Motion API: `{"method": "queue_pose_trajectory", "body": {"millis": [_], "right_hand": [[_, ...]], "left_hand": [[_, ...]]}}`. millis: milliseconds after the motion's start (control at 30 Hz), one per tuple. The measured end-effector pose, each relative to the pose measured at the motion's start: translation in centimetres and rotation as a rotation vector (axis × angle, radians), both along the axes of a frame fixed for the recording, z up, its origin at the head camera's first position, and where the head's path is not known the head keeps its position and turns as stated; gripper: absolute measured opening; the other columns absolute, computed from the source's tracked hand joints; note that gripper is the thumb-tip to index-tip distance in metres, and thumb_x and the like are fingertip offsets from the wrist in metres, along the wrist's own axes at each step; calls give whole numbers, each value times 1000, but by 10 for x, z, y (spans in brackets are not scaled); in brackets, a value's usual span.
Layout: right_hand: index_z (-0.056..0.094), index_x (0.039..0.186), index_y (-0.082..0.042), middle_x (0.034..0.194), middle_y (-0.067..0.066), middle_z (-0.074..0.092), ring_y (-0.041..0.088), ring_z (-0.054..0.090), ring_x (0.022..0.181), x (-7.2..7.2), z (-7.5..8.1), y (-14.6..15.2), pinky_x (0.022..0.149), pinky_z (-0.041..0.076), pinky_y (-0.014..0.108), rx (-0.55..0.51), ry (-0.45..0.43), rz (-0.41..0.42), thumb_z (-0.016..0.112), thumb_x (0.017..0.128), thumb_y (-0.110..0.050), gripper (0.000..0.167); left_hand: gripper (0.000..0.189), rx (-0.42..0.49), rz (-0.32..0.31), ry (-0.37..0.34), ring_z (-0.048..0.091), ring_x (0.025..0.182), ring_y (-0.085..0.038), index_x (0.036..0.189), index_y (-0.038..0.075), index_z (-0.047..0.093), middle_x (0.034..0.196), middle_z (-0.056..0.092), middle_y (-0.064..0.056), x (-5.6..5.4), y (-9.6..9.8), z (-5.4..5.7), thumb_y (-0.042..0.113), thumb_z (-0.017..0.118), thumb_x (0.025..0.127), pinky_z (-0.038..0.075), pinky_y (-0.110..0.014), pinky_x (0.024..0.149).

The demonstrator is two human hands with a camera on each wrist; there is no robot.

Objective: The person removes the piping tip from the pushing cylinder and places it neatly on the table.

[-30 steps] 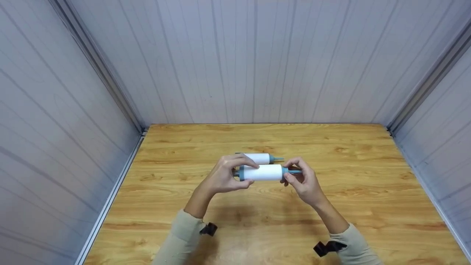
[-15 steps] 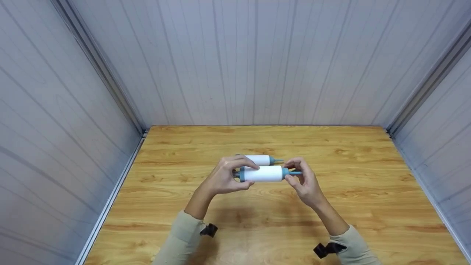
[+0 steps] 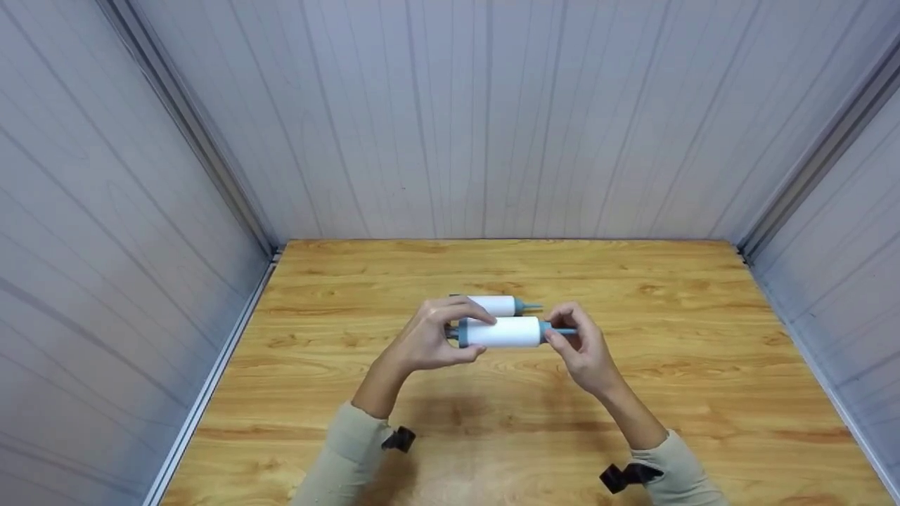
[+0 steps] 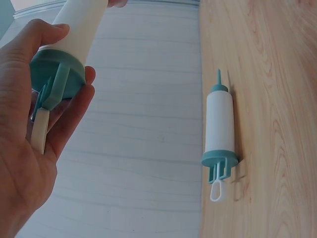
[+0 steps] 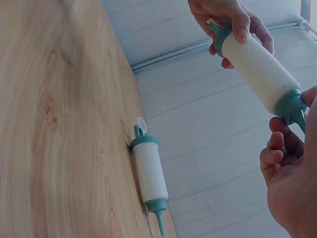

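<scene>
A large plastic syringe (image 3: 512, 332) with a white barrel, teal end caps and a thin teal nozzle is held level above the table. My left hand (image 3: 430, 334) grips its plunger end, thumb and fingers around the barrel. In the left wrist view, its teal finger-frame and pale plunger handle (image 4: 40, 130) lie inside my palm. At the other end, my right hand (image 3: 585, 355) pinches the teal nozzle cap (image 5: 290, 106) between thumb and fingers. A second syringe (image 3: 498, 305) of the same kind lies just behind, partly hidden by my left hand in the head view.
Underneath is a wood-grain table (image 3: 337, 274), bounded by pale panelled walls (image 3: 450, 119) at the back and both sides. Metal rails (image 3: 211, 383) run along the side edges. Black straps with small mounts (image 3: 399, 439) sit on both wrists.
My right fingers have shifted slightly around the nozzle cap, with fingers below it now curled in. The left hand, held syringe and second syringe stay practically in place.
</scene>
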State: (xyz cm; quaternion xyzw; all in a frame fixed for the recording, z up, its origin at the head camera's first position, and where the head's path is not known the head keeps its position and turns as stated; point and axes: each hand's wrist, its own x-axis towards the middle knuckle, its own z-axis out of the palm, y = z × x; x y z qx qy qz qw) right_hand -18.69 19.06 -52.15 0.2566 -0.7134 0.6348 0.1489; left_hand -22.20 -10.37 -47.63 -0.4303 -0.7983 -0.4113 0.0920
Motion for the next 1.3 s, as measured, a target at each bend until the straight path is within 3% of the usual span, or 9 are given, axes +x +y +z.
{"method": "queue_pose_trajectory", "body": {"millis": [367,833,1100,1300], "right_hand": [[56,117,17,107,-9,67,2,64,93,1,0,1,78,59,20,-9,-33,5,60,102,14,15],[53,119,21,116,-7,64,2,63,99,1,-2,3,83,58,17,-40,31,66,60,96,21,24],[54,127,19,118,-6,68,7,66,104,3,-1,2,89,58,19,-6,-3,13,59,98,14,29],[60,121,14,108,-10,67,4,62,91,4,1,2,76,54,20,56,-34,-51,57,106,10,16]], "left_hand": [[31,5,-3,9,80,104,-29,121,15,84,122,84,-13,-2,1,-2,18,87,91,59,-28,76],[31,10,-11,23,81,107,-32,121,13,84,121,85,-14,-3,2,-2,18,88,90,64,-32,78],[31,5,-9,4,81,108,-32,122,15,83,122,84,-13,-3,1,-2,17,87,91,66,-35,81],[31,-3,-2,-9,80,110,-32,122,17,83,123,84,-12,-2,1,-1,19,88,91,66,-36,83]]}}
